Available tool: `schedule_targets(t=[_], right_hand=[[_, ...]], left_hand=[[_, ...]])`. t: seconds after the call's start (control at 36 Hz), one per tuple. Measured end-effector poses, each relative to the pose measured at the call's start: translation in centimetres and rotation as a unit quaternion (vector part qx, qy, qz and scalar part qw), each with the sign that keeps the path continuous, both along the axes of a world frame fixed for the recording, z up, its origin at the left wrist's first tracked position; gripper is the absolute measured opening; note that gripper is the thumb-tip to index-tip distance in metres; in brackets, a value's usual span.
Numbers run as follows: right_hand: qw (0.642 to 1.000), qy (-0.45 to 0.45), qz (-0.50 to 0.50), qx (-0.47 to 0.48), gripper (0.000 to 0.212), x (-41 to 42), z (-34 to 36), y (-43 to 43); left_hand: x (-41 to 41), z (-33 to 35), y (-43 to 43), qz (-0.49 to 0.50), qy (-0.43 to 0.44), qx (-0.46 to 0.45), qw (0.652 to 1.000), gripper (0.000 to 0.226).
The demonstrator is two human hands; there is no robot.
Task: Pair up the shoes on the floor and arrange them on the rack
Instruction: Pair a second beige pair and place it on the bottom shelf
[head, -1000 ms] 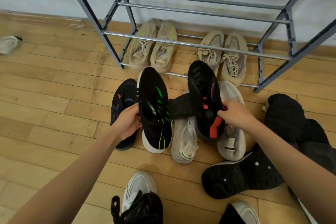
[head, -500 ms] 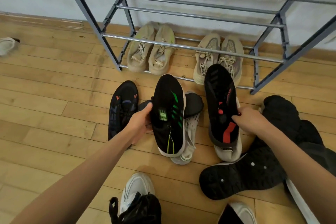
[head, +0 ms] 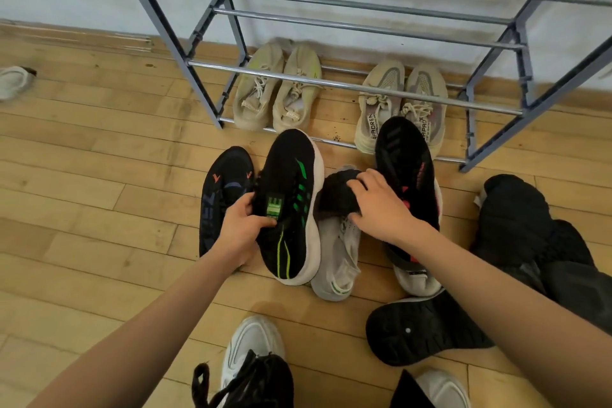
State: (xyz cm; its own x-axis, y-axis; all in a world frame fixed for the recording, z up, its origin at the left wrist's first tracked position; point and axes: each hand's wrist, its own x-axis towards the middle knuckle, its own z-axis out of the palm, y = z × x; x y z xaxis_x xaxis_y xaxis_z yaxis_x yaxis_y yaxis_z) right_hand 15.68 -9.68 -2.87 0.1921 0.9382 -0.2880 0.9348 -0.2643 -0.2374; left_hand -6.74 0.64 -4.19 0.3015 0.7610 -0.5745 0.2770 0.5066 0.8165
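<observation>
My left hand (head: 243, 230) grips a black shoe with green stripes (head: 293, 205) by its left side, toe pointing at the rack. My right hand (head: 381, 205) is closed on a small dark shoe (head: 334, 197) that lies across a white shoe with green trim (head: 337, 262). Just right of that hand, a black shoe with red marks (head: 405, 162) rests on top of another white shoe (head: 419, 283). The grey metal rack (head: 351, 87) stands against the wall. On its lowest tier sit two beige pairs (head: 276, 89) (head: 399, 103).
A navy shoe with orange marks (head: 225, 195) lies left of my left hand. An upturned black sole (head: 420, 329) and dark shoes (head: 516, 225) lie at the right. White and black shoes (head: 253, 346) sit near the bottom edge. A lone white shoe (head: 13, 81) lies far left.
My right hand has let go of the black-and-red shoe, now lying on the white shoe, and moved left onto the small dark shoe. My left hand carried the green-striped shoe to the right.
</observation>
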Motion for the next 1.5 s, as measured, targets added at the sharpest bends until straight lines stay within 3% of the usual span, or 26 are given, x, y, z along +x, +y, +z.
schedule_targets(t=[0.14, 0.31, 0.47, 0.56, 0.67, 0.75, 0.83, 0.89, 0.94, 1.03, 1.14, 1.25, 1.42, 1.5], right_hand=[[0.996, -0.035, 0.073, -0.036, 0.082, -0.9, -0.7, 2.3], [0.985, -0.091, 0.109, -0.1, 0.092, -2.3, -2.1, 4.1], [0.978, -0.154, 0.127, -0.063, 0.076, -2.5, -2.3, 4.7], [0.977, -0.142, 0.145, -0.06, 0.068, -2.4, -1.9, 5.1], [0.987, -0.089, 0.132, 0.035, 0.039, -1.7, -0.1, 5.6], [0.996, -0.018, 0.079, 0.046, 0.018, -1.3, 1.4, 5.8], [0.989, 0.134, -0.054, 0.009, 0.023, -0.2, 2.3, 5.6], [0.956, 0.246, -0.159, -0.015, 0.033, 0.6, 2.7, 5.3], [0.901, 0.349, -0.255, -0.027, 0.024, 1.0, 2.6, 4.9], [0.837, 0.438, -0.323, -0.051, 0.008, 1.0, 2.5, 4.2], [0.805, 0.467, -0.36, -0.058, 0.015, 0.4, 2.3, 2.6], [0.801, 0.461, -0.38, -0.045, 0.013, 0.1, 2.2, 1.0], [0.829, 0.416, -0.371, -0.037, 0.015, -0.4, 2.7, -0.7], [0.837, 0.412, -0.357, -0.044, 0.028, -0.9, 2.1, -1.1]], left_hand=[[-3.5, 1.0, 2.3, 0.055, 0.074, 0.073, 0.993, 0.048], [-7.1, 0.1, 3.6, 0.019, 0.21, 0.117, 0.971, 0.05], [-6.4, -0.5, 3.4, 0.003, 0.248, 0.138, 0.959, 0.056], [-6.5, -0.5, 3.5, 0.023, 0.237, 0.128, 0.963, 0.057], [-7.0, -0.5, 3.5, 0.067, 0.206, 0.112, 0.97, 0.057], [-7.1, -0.3, 3.8, 0.111, 0.165, 0.091, 0.976, 0.058], [-7.2, -0.2, 3.9, 0.133, 0.156, 0.093, 0.974, 0.059], [-7.2, -0.2, 3.7, 0.125, 0.162, 0.1, 0.974, 0.058], [-7.0, -0.4, 3.3, 0.11, 0.172, 0.104, 0.973, 0.057], [-6.0, -0.7, 2.3, 0.077, 0.2, 0.117, 0.97, 0.059], [-4.2, -1.1, 0.6, 0.037, 0.188, 0.126, 0.973, 0.057], [-2.1, -1.4, -1.1, -0.027, 0.166, 0.137, 0.976, 0.049], [1.0, -1.6, -2.5, -0.131, 0.189, 0.108, 0.967, 0.058], [1.6, -1.2, -3.0, -0.201, 0.213, 0.168, 0.941, 0.057]])
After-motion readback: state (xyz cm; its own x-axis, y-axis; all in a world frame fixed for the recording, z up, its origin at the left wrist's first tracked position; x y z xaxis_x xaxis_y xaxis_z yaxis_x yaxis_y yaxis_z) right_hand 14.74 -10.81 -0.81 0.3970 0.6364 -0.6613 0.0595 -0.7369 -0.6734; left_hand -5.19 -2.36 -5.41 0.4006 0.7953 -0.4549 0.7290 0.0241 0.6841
